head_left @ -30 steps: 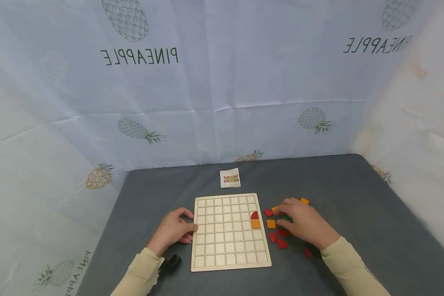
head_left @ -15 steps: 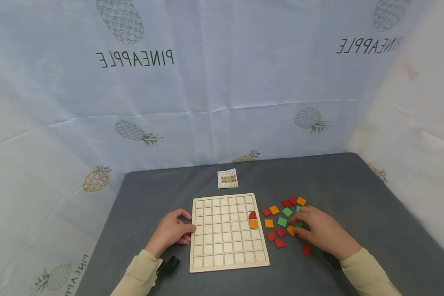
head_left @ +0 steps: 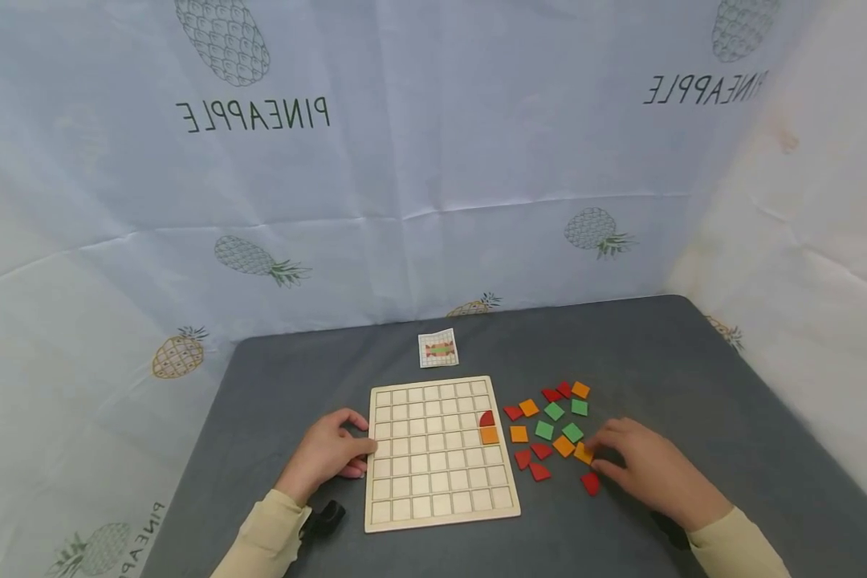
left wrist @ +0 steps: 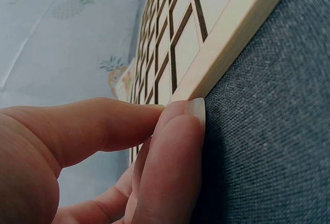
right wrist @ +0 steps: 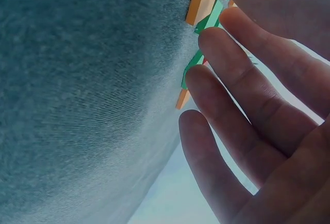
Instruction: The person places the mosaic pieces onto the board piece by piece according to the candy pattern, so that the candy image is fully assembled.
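Observation:
A pale wooden grid board (head_left: 441, 482) lies flat on the dark table. My left hand (head_left: 327, 449) pinches its left edge between thumb and finger; the left wrist view shows the fingertips right at the board's edge (left wrist: 221, 53). On the board's right side, a red piece with a curved edge (head_left: 486, 418) sits just above an orange square tile (head_left: 489, 435). My right hand (head_left: 646, 461) is low over the table, its fingertips at a loose orange tile (head_left: 583, 453). In the right wrist view the fingers (right wrist: 221, 100) are spread and relaxed, with nothing between them.
Right of the board lie several loose pieces, among them green squares (head_left: 553, 411), an orange square (head_left: 518, 434) and red pieces (head_left: 539, 471). One red piece (head_left: 590, 483) is near my right thumb. Behind the board lies a printed pattern card (head_left: 438, 348). A patterned cloth (head_left: 390, 160) hangs behind the table.
My right hand has moved right and toward me across the loose pieces, uncovering the green and orange tiles. My left hand stays at the board's edge. The whole view shifts slightly left.

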